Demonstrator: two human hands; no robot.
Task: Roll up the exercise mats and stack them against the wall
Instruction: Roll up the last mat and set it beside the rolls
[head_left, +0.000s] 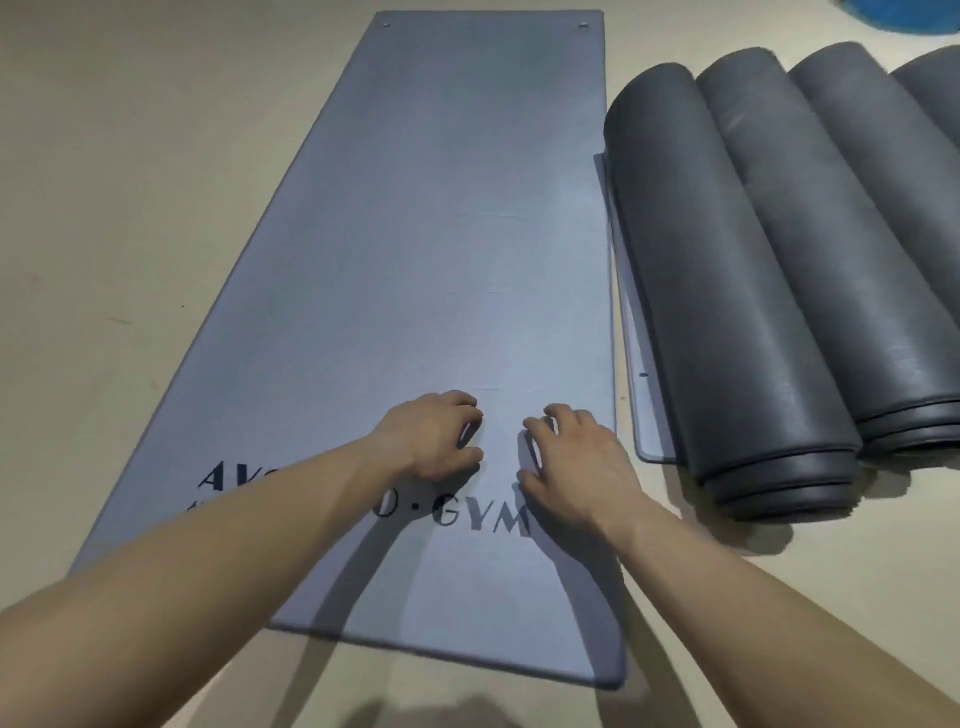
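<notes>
A grey exercise mat (441, 234) lies flat and unrolled on the beige floor, running away from me, with dark printed lettering near its close end. My left hand (434, 441) and my right hand (576, 465) rest side by side on the mat just beyond the lettering, fingers curled and spread, holding nothing. To the right lie several rolled dark grey mats (737, 291) side by side, their spiral ends facing me. The nearest roll has a loose flat tail (636, 358) sticking out from beneath its left side.
Beige floor (130, 208) stretches wide to the left of the flat mat. A blue object (904, 15) shows partly at the top right corner. A dark shadow falls on the floor at the bottom edge near me.
</notes>
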